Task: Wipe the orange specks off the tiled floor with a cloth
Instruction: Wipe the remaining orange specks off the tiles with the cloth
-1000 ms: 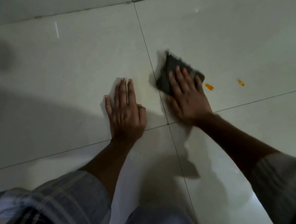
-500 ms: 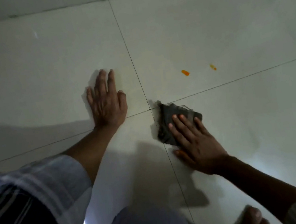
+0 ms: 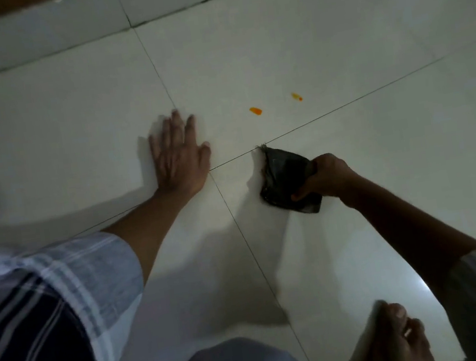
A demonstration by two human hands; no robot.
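Two orange specks (image 3: pixel 255 111) and (image 3: pixel 296 97) are not yet wiped off the tiled floor (image 3: pixel 318 42), on the tile just beyond the grout line. Our right hand (image 3: pixel 325 176) grips the dark cloth (image 3: pixel 283 174) bunched on the nearer tile, near but apart from them, while our left hand (image 3: pixel 177 155) lies spread flat on the floor, so we judge the wiping still ahead.

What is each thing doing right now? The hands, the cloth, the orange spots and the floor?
left hand: flat on the floor, fingers straight.
right hand: gripping the cloth.
cloth: dark, bunched up, touching the floor, away from the spots.
orange spots: two, not wiped yet.
floor: pale tiles, shiny.
bare foot: resting on the floor.
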